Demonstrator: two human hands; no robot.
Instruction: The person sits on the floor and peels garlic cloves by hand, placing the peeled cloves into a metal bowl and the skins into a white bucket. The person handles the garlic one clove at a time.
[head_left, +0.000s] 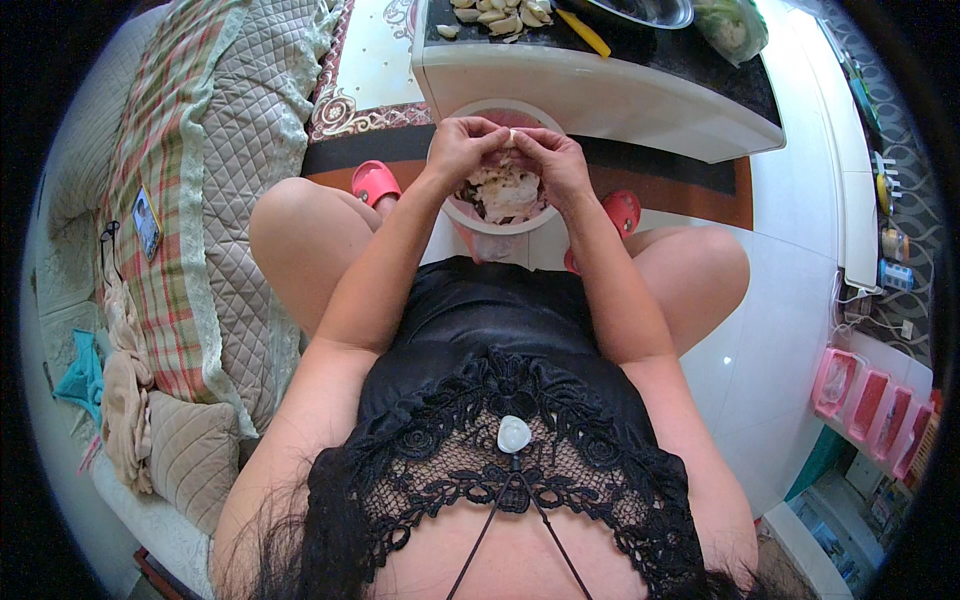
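Note:
Between the fingertips of both hands is a small pale garlic clove (512, 136). My left hand (466, 150) pinches it from the left, and my right hand (556, 159) from the right. Directly below them stands a round waste bin (491, 226) with a pale rim. Inside the bin lies whitish, crumpled waste (504, 193) with darker bits around it. Beyond the bin, a heap of pale garlic cloves (501, 15) rests on a dark tabletop (667, 64). A yellow-handled tool (585, 34), possibly a knife, lies to the right of the heap.
A metal bowl (660, 10) and a bagged vegetable (729, 30) stand on the table's far right. At left is a sofa with a quilted cover (247, 142), a phone (147, 223) on it. Pink bins (870, 401) are at right. Red sandals (375, 182) flank the waste bin.

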